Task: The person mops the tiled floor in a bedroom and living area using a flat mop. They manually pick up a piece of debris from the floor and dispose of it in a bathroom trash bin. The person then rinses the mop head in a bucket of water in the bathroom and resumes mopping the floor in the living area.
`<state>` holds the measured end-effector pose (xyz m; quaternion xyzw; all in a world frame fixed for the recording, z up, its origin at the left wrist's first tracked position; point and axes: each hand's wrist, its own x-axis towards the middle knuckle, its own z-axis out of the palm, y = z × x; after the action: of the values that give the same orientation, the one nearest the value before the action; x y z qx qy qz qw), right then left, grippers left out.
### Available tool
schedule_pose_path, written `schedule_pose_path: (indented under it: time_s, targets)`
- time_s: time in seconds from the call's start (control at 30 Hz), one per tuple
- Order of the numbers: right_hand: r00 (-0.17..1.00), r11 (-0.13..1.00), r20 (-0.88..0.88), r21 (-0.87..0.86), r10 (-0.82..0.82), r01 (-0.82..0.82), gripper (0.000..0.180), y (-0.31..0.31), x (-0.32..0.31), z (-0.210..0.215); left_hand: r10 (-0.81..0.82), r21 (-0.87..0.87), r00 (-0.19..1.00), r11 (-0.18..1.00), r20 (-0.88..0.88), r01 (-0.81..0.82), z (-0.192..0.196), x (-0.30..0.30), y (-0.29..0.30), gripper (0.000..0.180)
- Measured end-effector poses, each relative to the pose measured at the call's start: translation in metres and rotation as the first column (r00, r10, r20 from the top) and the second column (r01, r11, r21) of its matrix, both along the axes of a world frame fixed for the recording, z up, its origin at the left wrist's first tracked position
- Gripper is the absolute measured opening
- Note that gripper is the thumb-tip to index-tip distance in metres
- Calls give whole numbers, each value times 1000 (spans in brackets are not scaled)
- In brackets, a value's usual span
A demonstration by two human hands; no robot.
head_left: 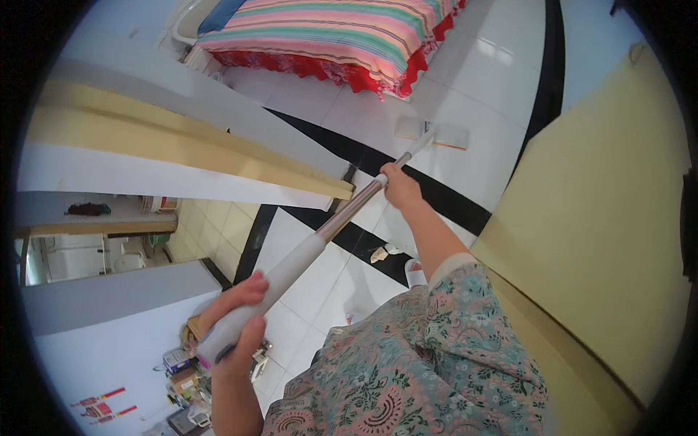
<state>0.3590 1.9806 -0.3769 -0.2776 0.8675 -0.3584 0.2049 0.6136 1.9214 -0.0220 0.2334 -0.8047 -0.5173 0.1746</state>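
Note:
A flat mop (291, 259) with a grey grip and a metal pole runs diagonally from lower left to upper right. My left hand (236, 316) wraps around the thick grey grip near its top end. Farther down, my right hand (401, 187) is closed around the thin metal part of the pole. The flat mop head (447, 136) lies on white floor tiles beyond a black floor strip, a little to the right of the bed's corner. Its pad is mostly hidden under the plate.
A bed (320, 36) with a striped cover and red frill stands ahead. A yellow door (596, 232) fills the right side; a wall edge with yellow trim (189, 142) juts in from the left. Boxes and small items (185, 378) crowd the lower left. A pale scrap (382, 253) lies on the black strip.

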Motion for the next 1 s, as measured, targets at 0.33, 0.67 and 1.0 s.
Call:
schedule_pose_path:
  time_s: [0.33, 0.67, 1.0]
  targets:
    - [992, 990, 123, -136, -22, 39, 37, 53, 213, 43, 87, -231, 993, 967, -84, -105, 59, 160, 12, 29]
    - [985, 997, 163, -30, -64, 70, 47, 74, 445, 55, -452, -194, 892, 873, 20, 447, 81, 352, -30, 23]
    - [990, 991, -30, 8, 137, -137, 21, 77, 515, 26, -746, -424, 655, 636, -121, 645, 93, 437, -47, 23]
